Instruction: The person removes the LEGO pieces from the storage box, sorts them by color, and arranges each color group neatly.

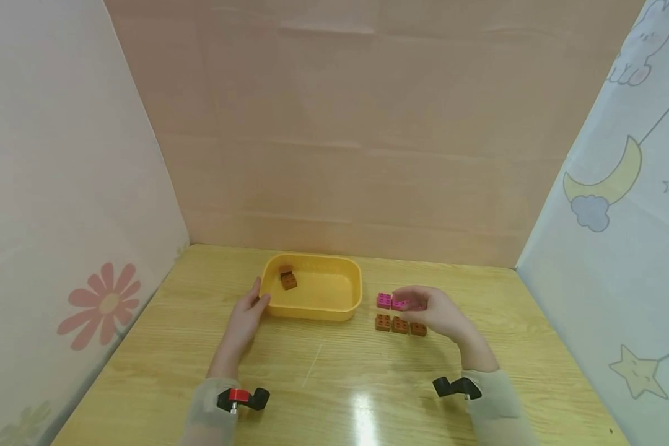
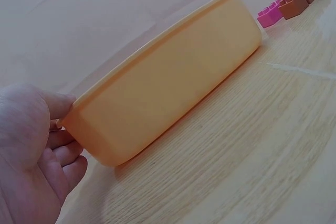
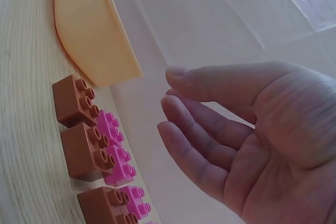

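My left hand (image 1: 245,319) grips the left end of a yellow plastic tub (image 1: 312,313), thumb at the rim and fingers against the outer wall. Inside the tub, toward its left, lies a brown toy building brick (image 1: 289,282) with another brown shape just behind it. My right hand (image 3: 252,135) hovers over two rows of bricks right of the tub, fingers bent loosely with nothing between them. Three brown bricks (image 3: 84,150) form the front row. Behind them run pink bricks (image 3: 119,165), partly covered by the right hand in the head view.
Everything stands on a wood-grain table (image 1: 334,378). A plain backdrop (image 1: 340,155) rises behind it, and patterned side walls (image 1: 602,279) close off the left and right. Light glares on the table's front part.
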Action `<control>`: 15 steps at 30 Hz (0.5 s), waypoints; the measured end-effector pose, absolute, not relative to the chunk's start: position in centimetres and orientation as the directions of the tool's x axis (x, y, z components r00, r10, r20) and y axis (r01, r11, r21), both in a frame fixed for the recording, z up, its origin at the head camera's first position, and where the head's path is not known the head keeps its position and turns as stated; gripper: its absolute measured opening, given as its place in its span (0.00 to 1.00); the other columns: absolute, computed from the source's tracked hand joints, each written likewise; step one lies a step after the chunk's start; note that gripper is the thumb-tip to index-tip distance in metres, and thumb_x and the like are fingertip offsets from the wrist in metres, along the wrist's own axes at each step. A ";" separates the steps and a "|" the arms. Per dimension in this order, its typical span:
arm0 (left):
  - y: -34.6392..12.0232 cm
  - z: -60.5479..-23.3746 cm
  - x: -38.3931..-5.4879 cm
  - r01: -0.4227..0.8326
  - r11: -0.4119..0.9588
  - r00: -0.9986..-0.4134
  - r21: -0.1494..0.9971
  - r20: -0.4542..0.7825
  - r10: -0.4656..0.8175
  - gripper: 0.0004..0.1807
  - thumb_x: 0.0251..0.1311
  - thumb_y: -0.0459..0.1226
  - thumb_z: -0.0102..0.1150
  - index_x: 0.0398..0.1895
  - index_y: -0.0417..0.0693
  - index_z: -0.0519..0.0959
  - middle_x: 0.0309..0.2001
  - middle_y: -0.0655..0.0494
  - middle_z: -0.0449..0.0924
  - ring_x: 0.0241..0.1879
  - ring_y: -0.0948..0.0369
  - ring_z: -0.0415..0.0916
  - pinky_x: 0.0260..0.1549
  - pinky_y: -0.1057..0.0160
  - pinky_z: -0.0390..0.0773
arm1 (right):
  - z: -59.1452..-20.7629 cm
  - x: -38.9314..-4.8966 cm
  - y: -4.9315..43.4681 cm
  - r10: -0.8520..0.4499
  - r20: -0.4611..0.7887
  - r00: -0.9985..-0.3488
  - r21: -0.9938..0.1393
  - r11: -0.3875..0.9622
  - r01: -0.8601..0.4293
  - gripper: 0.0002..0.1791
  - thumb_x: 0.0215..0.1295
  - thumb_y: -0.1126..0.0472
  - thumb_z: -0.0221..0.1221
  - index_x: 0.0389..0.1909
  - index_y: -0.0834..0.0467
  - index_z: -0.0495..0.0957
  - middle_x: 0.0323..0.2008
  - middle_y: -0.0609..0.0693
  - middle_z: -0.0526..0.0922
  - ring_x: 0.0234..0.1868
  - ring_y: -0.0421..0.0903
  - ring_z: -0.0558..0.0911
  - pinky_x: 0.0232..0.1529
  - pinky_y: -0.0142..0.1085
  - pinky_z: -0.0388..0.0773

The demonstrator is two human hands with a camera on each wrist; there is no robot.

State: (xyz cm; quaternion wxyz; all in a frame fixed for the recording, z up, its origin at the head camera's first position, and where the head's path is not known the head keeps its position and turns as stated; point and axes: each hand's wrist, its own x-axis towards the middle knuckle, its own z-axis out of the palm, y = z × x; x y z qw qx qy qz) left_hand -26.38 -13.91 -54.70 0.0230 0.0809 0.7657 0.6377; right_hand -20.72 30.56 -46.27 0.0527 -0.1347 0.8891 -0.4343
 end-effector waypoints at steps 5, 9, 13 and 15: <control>-13.7 -54.9 -26.4 0.090 0.162 -0.986 0.983 0.065 0.156 0.36 0.86 0.42 0.47 0.87 0.39 0.48 0.86 0.49 0.44 0.85 0.48 0.41 0.83 0.47 0.45 | -46.2 -20.8 30.0 -0.297 0.031 -0.954 -0.789 0.579 -0.206 0.25 0.71 0.62 0.71 0.66 0.62 0.81 0.62 0.62 0.84 0.55 0.55 0.86 0.53 0.38 0.87; -13.8 -55.0 -26.4 0.081 0.171 -0.986 0.982 0.055 0.155 0.36 0.86 0.42 0.47 0.87 0.40 0.47 0.87 0.49 0.43 0.85 0.48 0.40 0.83 0.47 0.44 | -45.9 -20.8 29.2 -0.302 0.019 -0.953 -0.795 0.573 -0.197 0.25 0.71 0.61 0.71 0.66 0.61 0.81 0.62 0.61 0.84 0.55 0.53 0.86 0.54 0.39 0.86; -13.9 -54.8 -26.4 0.073 0.188 -0.988 0.979 0.046 0.148 0.36 0.87 0.43 0.46 0.87 0.41 0.47 0.87 0.49 0.43 0.85 0.48 0.40 0.83 0.46 0.44 | -45.5 -21.3 27.9 -0.308 0.026 -0.951 -0.797 0.568 -0.206 0.22 0.72 0.60 0.70 0.65 0.57 0.83 0.60 0.57 0.86 0.54 0.50 0.86 0.53 0.38 0.86; -13.8 -54.7 -26.5 0.066 0.192 -0.988 0.979 0.037 0.147 0.36 0.87 0.44 0.46 0.87 0.42 0.47 0.87 0.50 0.42 0.85 0.49 0.40 0.83 0.47 0.44 | -45.5 -21.7 27.1 -0.306 0.045 -0.951 -0.805 0.553 -0.216 0.21 0.73 0.59 0.70 0.64 0.56 0.84 0.58 0.56 0.88 0.53 0.49 0.86 0.52 0.37 0.86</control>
